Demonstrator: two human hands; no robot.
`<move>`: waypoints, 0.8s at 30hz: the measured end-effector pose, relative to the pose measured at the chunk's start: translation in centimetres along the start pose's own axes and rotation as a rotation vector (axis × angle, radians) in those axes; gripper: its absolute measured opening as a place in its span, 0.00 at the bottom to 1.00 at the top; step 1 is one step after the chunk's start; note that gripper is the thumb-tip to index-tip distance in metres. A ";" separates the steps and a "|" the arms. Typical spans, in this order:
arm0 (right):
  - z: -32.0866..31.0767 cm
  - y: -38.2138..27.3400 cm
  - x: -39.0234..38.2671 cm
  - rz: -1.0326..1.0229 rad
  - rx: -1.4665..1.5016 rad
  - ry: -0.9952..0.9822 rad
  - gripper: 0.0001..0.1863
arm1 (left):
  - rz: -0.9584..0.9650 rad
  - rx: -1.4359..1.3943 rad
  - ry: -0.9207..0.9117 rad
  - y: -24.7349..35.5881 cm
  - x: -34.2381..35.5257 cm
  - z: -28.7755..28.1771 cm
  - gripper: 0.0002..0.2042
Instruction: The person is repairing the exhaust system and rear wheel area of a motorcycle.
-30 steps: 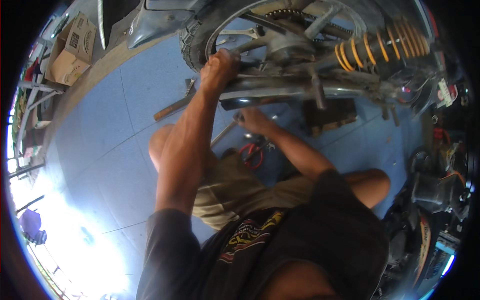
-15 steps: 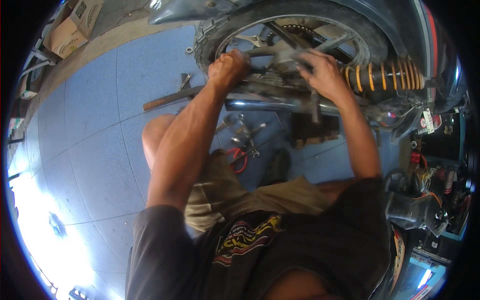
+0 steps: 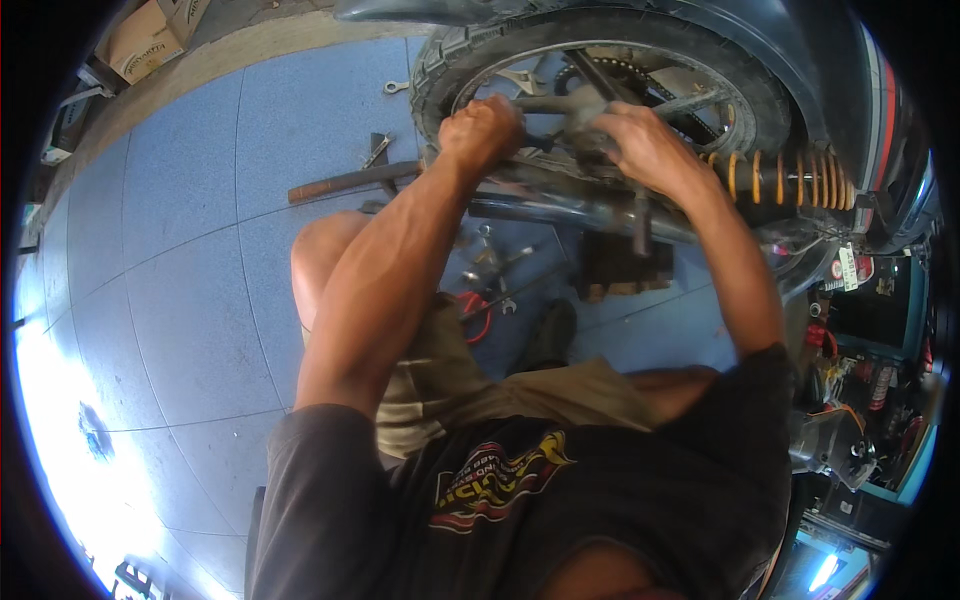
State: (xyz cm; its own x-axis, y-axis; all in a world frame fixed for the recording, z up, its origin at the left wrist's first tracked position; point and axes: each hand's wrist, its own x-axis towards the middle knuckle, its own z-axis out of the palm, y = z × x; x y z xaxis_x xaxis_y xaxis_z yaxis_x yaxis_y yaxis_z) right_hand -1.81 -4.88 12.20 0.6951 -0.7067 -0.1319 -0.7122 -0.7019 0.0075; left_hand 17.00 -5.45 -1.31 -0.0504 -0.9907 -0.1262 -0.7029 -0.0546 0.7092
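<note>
My left hand is closed in a fist beside the rear wheel of a motorcycle. What it grips is mostly hidden; a greyish bar runs from it toward the hub. My right hand curls its fingers against a blurred grey part at the hub, and what they hold cannot be made out. Below this hand a dark rod points down toward me. The chain shows behind the spokes. An orange coil spring stands to the right of my right wrist.
A long rusty bar and a chrome pipe lie below the wheel. Loose wrenches, a red-handled tool and a dark block are on the blue tiles. Another wrench lies left of the tyre. A cardboard box stands far left.
The view has shifted slightly, so the wheel sits a little further right and lower. Both hands stay at the hub, where the grey part is blurred in both frames.
</note>
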 end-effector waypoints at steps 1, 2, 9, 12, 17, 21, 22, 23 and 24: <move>-0.3 -0.1 0.3 -0.003 -0.002 -0.003 0.13 | 0.018 0.019 0.021 -0.2 0.0 0.2 0.18; -0.6 -0.2 0.6 -0.007 -0.007 -0.075 0.12 | 0.035 0.037 0.043 -0.3 0.0 0.3 0.18; -0.8 1.1 1.2 -0.061 -0.039 -0.214 0.10 | -0.019 -0.005 -0.018 0.5 -0.4 -0.7 0.18; -1.2 1.5 1.3 -0.070 -0.020 -0.208 0.10 | -0.026 -0.018 -0.037 0.4 -0.3 -0.6 0.18; -2.0 0.5 2.6 -0.097 -0.054 -0.265 0.12 | -0.009 -0.039 -0.030 -0.3 -0.2 -0.3 0.26; -2.1 -0.6 3.3 -0.028 -0.148 -0.368 0.17 | -0.012 0.013 -0.021 0.0 -0.1 -0.1 0.17; -1.9 -0.5 3.4 -0.044 -0.138 -0.360 0.17 | -0.026 0.027 -0.016 0.1 -0.1 -0.2 0.17; -1.7 -0.2 3.2 -0.005 -0.174 -0.346 0.17 | -0.015 0.022 -0.009 0.5 -0.1 -0.2 0.16; -1.6 -0.1 3.0 0.034 -0.211 -0.333 0.18 | -0.002 0.016 -0.003 0.7 -0.2 -0.2 0.16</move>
State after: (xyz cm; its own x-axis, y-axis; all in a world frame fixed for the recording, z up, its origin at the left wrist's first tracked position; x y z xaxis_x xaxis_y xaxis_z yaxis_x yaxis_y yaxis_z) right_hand 0.46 -7.06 13.36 0.5768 -0.6872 -0.4417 -0.6747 -0.7056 0.2167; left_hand 16.62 -5.32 -0.66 -0.0514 -0.9902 -0.1301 -0.7144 -0.0546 0.6976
